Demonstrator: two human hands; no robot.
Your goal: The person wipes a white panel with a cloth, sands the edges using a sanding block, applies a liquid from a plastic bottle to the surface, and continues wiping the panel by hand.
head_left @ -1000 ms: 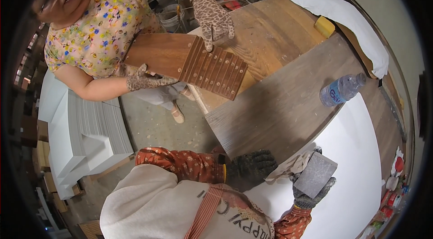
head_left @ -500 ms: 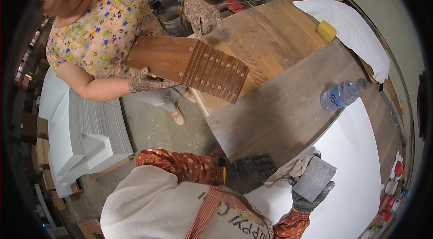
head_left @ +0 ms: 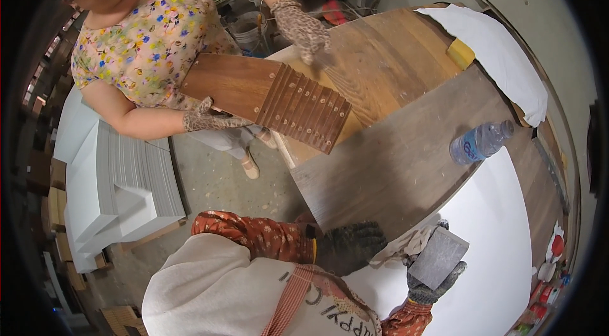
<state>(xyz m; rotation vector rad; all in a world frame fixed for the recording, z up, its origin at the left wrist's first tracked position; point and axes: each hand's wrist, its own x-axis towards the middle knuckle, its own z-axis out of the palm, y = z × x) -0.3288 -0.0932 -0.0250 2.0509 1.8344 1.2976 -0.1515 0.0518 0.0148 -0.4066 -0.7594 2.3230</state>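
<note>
My left hand (head_left: 351, 248), in a dark glove, rests with its fingers stretched out at the near edge of a grey wood-grain board (head_left: 355, 177). In my right hand (head_left: 426, 290), also gloved, I hold a flat grey rectangular block (head_left: 439, 258), its broad face turned up. A crumpled beige rag (head_left: 403, 248) hangs beside the block from the same hand. Under the right hand lies a glossy white sheet (head_left: 488, 228). Across from me, a person in patterned gloves supports a fanned stack of brown wooden slats (head_left: 273, 98) with one hand (head_left: 212, 119); their other hand (head_left: 303, 30) hovers above.
A plastic water bottle (head_left: 481, 142) lies on the grey board. Beyond are a brown wood-plank panel (head_left: 393, 51), a yellow block (head_left: 460, 54) and a white cloth (head_left: 507, 51). Stacked white sheets (head_left: 139, 177) stand at the left, and small red items (head_left: 542, 298) at the right.
The other person's upper hand has moved right and down, away from the slats' top edge. My right hand has shifted slightly with the block; my left hand stays nearly still.
</note>
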